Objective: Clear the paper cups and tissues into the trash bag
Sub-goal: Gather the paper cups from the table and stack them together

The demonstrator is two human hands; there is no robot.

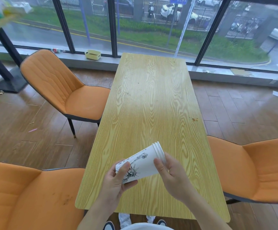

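Gathering step: the left hand (pixel 116 181) grips the base and the right hand (pixel 171 176) pinches the rims of a tilted stack of paper cups (pixel 141 161), three rims showing, above the table's (pixel 151 97) near edge. Next, carry them to the trash bag; neither bag nor tissues show on the tabletop

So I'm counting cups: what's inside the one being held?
More cups: the paper cup stack shows several nested rims, held by the left hand and right hand. The mouth faces away, so the interior is hidden.
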